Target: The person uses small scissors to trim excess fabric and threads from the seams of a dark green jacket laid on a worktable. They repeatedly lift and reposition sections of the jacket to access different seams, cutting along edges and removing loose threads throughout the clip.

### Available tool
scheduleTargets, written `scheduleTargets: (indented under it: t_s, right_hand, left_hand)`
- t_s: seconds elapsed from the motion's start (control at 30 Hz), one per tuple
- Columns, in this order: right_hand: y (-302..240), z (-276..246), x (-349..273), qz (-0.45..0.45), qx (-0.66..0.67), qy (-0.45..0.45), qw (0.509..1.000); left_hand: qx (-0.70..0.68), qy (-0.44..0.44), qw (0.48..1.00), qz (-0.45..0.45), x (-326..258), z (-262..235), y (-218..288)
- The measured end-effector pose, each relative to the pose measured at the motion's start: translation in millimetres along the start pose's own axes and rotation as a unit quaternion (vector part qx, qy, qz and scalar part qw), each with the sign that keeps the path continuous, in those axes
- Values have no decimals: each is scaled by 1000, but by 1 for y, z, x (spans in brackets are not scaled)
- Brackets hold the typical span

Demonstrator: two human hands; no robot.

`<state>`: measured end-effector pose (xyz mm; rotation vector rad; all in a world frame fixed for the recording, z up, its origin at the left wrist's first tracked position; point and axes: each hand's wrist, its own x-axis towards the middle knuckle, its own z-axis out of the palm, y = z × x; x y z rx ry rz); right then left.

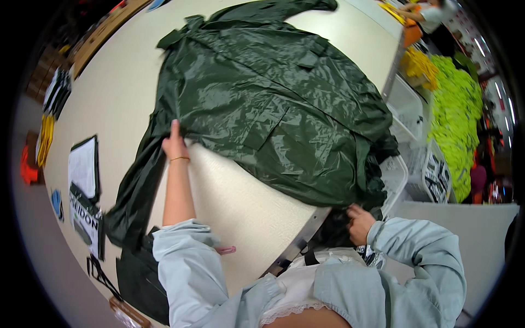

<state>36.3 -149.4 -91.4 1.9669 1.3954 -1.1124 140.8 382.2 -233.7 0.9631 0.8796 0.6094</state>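
Observation:
A shiny dark green rain jacket lies spread over a pale table, with flap pockets showing on its front. One sleeve hangs down toward the near left. My left hand is closed on the jacket's side edge near that sleeve, with some fingers hidden by the cloth. At the table's near right edge, my right hand has its fingers curled and pressed together on the jacket's lower hem. Part of the jacket drapes over this edge. A small pink-handled tool lies beside my left forearm.
More dark green cloth lies at the near left. Printed packages and a blue item sit along the left. White plastic baskets and a lime-green garment pile stand right. Another person works at the far right.

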Motion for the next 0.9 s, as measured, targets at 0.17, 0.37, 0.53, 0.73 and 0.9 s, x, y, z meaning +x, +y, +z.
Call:
scheduleTargets:
  t_s: [0.17, 0.37, 0.53, 0.73, 0.9]
  right_hand:
    - [-14, 35, 47, 350, 478, -13, 806]
    - [15, 108, 141, 107, 929, 343, -86]
    - [116, 142, 134, 135, 817, 489, -274]
    - [263, 23, -54, 105, 628, 764, -102]
    - [348, -107, -195, 53, 378, 924, -27]
  left_hand:
    - [-251, -92, 956, -121, 39, -13, 12]
    - [-309, -85, 943, -97, -41, 35, 82]
    - [-292, -156, 941, 70, -90, 53, 132]
    - [-186, -129, 946, 234, -168, 103, 196]
    - [-79, -47, 892, 443, -246, 114, 266]
